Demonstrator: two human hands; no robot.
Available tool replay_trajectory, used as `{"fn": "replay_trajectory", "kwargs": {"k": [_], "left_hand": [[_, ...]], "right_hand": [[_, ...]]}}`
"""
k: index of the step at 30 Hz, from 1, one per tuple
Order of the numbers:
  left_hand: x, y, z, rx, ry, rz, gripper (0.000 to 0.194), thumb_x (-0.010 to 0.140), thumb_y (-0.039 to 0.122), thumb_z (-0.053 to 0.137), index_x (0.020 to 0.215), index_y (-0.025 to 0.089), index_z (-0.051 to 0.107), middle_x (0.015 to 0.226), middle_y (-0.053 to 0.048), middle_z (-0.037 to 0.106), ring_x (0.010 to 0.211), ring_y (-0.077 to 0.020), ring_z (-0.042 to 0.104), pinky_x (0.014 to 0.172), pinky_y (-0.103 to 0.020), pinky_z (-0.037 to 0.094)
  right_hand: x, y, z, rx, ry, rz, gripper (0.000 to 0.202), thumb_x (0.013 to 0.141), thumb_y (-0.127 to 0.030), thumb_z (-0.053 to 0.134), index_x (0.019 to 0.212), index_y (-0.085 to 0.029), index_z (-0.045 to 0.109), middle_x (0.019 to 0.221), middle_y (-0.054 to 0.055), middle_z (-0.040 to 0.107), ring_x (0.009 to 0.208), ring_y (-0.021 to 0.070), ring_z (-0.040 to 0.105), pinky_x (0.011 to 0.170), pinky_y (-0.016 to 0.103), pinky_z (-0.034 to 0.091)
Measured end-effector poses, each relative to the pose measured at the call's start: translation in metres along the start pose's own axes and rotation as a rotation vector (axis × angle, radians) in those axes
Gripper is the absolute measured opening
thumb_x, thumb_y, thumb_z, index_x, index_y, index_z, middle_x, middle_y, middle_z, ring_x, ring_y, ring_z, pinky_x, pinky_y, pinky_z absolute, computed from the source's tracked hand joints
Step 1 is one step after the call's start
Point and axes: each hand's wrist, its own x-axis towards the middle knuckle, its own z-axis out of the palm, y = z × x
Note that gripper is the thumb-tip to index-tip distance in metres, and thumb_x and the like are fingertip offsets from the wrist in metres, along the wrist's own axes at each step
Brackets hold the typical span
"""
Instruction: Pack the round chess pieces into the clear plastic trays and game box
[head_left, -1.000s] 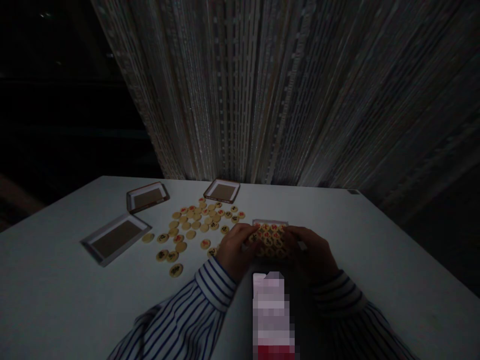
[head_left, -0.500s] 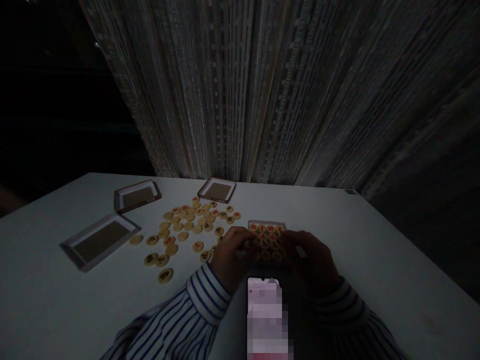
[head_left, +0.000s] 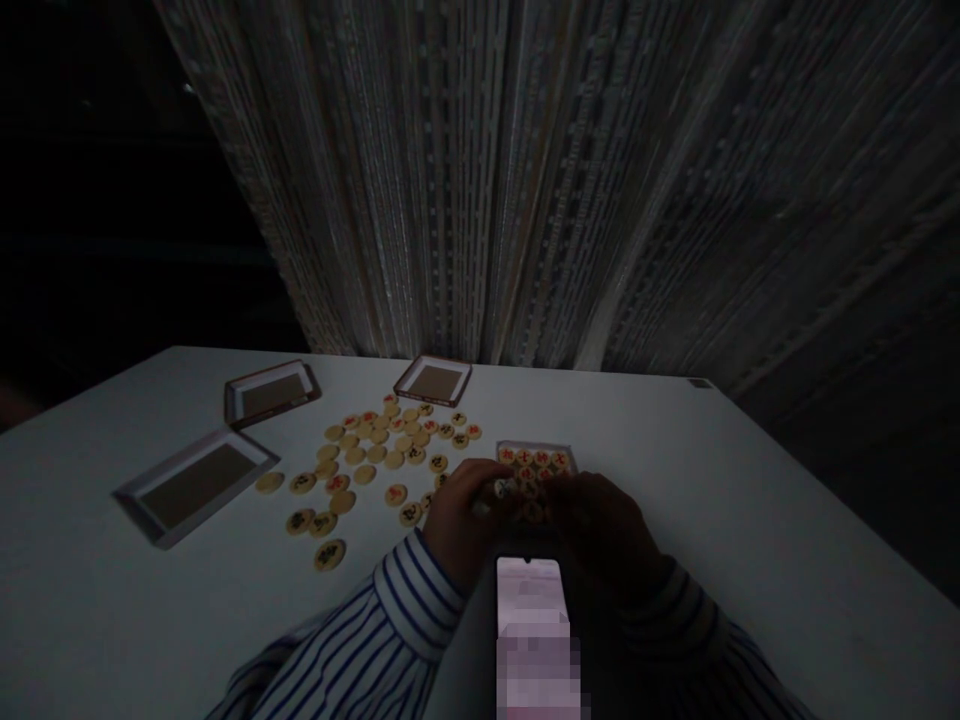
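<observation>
A small box holds rows of round wooden Chinese chess pieces, the far row marked in red. My left hand is at its left side, thumb and forefinger closed around a Chinese chess piece with a dark marking. Over the box's near right part, my right hand reaches in with its fingers bent together; its fingertips are in shadow, and what they hold, if anything, is hidden. Loose Chinese chess pieces lie scattered left of my left hand, some with red or black characters, some plain.
A lit phone lies between my forearms. Three shallow box parts stand on the white table: a grey tray at the left, a brown-edged one behind it, another farther right. A string curtain hangs behind the table.
My right hand has shifted left and nearer, off the box's right edge and over its pieces. My left hand stays at the left side, its held piece now turned more into view.
</observation>
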Motion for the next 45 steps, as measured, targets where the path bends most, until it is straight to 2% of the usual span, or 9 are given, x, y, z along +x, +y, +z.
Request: {"fn": "replay_trajectory", "kwargs": {"k": [5,10,17,23,29,38,41,45], "left_hand": [[-0.003,0.004,0.003,-0.049,-0.046,-0.138,0.017,0.066,0.017,0.063,0.082,0.018,0.063,0.074,-0.002,0.065,0.065,-0.0133,0.058,0.061,-0.025,0.047],[-0.004,0.006,0.005,-0.131,-0.05,-0.239,0.024,0.064,0.015,0.064,0.087,0.018,0.064,0.08,-0.004,0.066,0.073,-0.0157,0.061,0.069,-0.029,0.049],[-0.003,0.005,0.005,-0.208,-0.032,-0.27,0.024,0.063,0.015,0.064,0.087,0.019,0.064,0.085,-0.005,0.067,0.079,-0.0161,0.062,0.073,-0.029,0.05],[-0.004,0.004,0.008,-0.357,-0.046,-0.364,0.02,0.065,0.022,0.064,0.084,0.016,0.063,0.082,-0.006,0.068,0.075,-0.017,0.064,0.068,-0.029,0.052],[-0.003,0.007,0.007,-0.33,-0.028,-0.381,0.018,0.066,0.025,0.064,0.082,0.016,0.064,0.079,-0.005,0.068,0.074,-0.0168,0.064,0.069,-0.028,0.053],[0.002,0.017,0.006,-0.435,-0.008,-0.501,0.016,0.064,0.026,0.063,0.076,0.015,0.063,0.067,-0.003,0.067,0.058,-0.0141,0.063,0.054,-0.024,0.051],[0.002,0.018,0.008,-0.537,-0.026,-0.579,0.021,0.061,0.028,0.065,0.076,0.015,0.062,0.066,-0.003,0.068,0.058,-0.0148,0.063,0.054,-0.024,0.051],[0.001,0.018,0.008,-0.552,-0.024,-0.592,0.023,0.062,0.03,0.065,0.078,0.014,0.063,0.068,-0.003,0.068,0.058,-0.0138,0.063,0.055,-0.023,0.051]], "right_hand": [[-0.004,0.002,0.003,0.005,-0.025,0.006,0.017,0.085,-0.021,0.041,0.082,-0.015,0.057,0.066,0.005,0.061,0.059,0.0131,0.054,0.054,0.026,0.046],[-0.005,0.002,0.002,0.0,-0.055,0.024,0.02,0.085,-0.023,0.039,0.082,-0.015,0.057,0.064,0.004,0.059,0.057,0.0138,0.052,0.052,0.027,0.045],[-0.004,0.001,0.001,0.015,-0.047,-0.005,0.016,0.084,-0.02,0.042,0.084,-0.015,0.057,0.064,0.004,0.059,0.059,0.0132,0.052,0.055,0.026,0.045],[-0.004,0.002,0.0,0.013,-0.053,-0.003,0.016,0.084,-0.019,0.041,0.086,-0.015,0.057,0.067,0.004,0.06,0.06,0.0126,0.053,0.055,0.026,0.046],[-0.002,0.001,-0.002,0.045,-0.048,0.007,0.014,0.084,-0.019,0.043,0.085,-0.015,0.057,0.065,0.004,0.06,0.059,0.0126,0.054,0.054,0.026,0.045],[0.001,-0.005,-0.002,0.072,-0.058,-0.003,0.015,0.084,-0.018,0.042,0.08,-0.015,0.057,0.067,0.005,0.061,0.06,0.0134,0.053,0.057,0.028,0.045],[0.001,-0.005,-0.002,0.115,-0.042,0.004,0.011,0.083,-0.017,0.046,0.086,-0.015,0.057,0.074,0.006,0.063,0.067,0.0145,0.054,0.061,0.03,0.047],[0.0,-0.004,-0.002,0.132,-0.021,-0.022,0.012,0.08,-0.018,0.051,0.091,-0.014,0.055,0.078,0.007,0.063,0.071,0.0151,0.055,0.062,0.03,0.048]]}}
